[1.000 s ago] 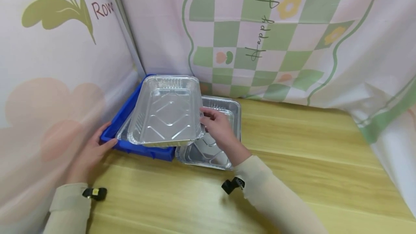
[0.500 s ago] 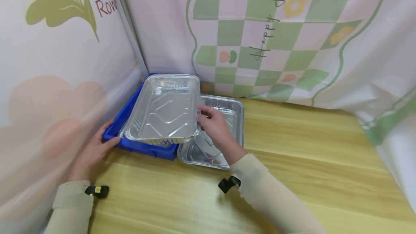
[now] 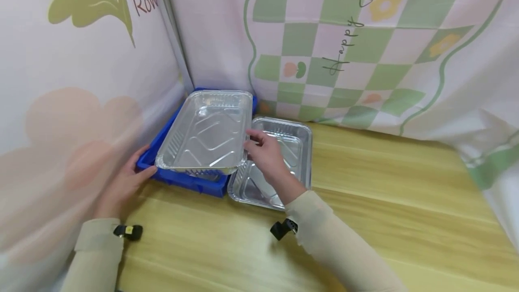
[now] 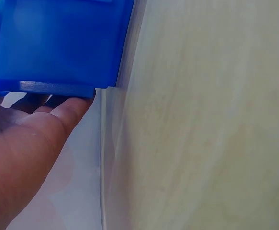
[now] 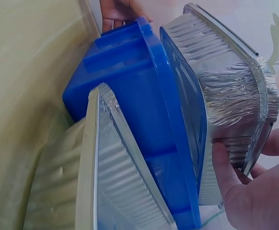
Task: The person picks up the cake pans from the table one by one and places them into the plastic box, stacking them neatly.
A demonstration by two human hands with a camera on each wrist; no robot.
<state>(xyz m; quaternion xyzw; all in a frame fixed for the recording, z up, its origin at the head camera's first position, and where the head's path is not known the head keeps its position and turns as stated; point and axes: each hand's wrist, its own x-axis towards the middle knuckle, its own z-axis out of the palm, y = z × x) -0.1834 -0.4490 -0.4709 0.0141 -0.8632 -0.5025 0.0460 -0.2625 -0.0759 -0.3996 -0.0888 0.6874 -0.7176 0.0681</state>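
My right hand (image 3: 265, 154) grips the right rim of a rectangular foil tray (image 3: 211, 139), with fingers under the rim and against the side wall. The tray lies over the mouth of a blue plastic bin (image 3: 190, 183), tilted, its right edge extending past the bin. In the right wrist view, the crinkled outer side of this foil tray (image 5: 230, 91) shows close above the bin's rim. At the bin's front left corner, my left hand (image 3: 127, 181) holds on, thumb at the rim and fingers around the outside. Most of the bin's inside is hidden.
A second foil tray (image 3: 293, 161) stands on the wooden table (image 3: 377, 211), right beside the bin. Printed cloth (image 3: 81, 116) hangs close along the left side, and a checked cloth (image 3: 300, 39) hangs behind. A pole (image 3: 178, 44) runs up the back left corner.
The held foil tray has moved left and settled lower over the blue bin, carried by my right hand. My left hand has stayed at the bin's corner. The head view has shifted slightly.
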